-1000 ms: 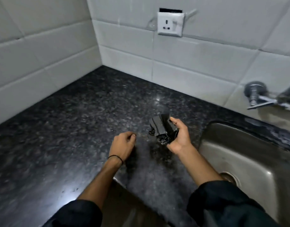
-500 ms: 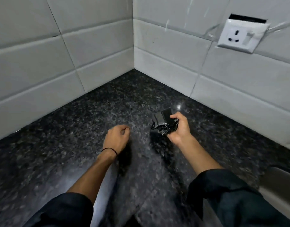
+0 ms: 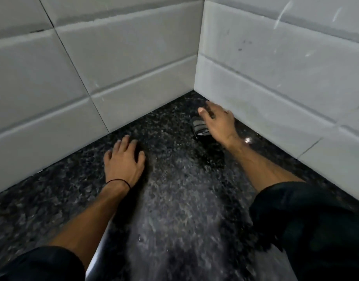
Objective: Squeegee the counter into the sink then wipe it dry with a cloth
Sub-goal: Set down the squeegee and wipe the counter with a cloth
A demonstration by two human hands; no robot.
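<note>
A dark cloth [image 3: 199,126] with pale stripes lies on the black speckled granite counter [image 3: 170,189] near the tiled corner. My right hand [image 3: 217,120] presses down on it with fingers spread, covering most of it. My left hand [image 3: 123,159] rests flat on the counter to the left, fingers apart, holding nothing; a thin black band circles its wrist. Both forearms reach forward from dark sleeves. The sink is out of view.
White tiled walls [image 3: 113,63] meet in a corner [image 3: 197,86] right behind the cloth and close off the counter at the back and on both sides. A small bright glint [image 3: 248,140] shows on the counter by my right wrist.
The view swung left, away from the sink and socket, into the corner. My right hand carried the cloth forward and pressed it onto the counter. My left hand opened flat on the counter.
</note>
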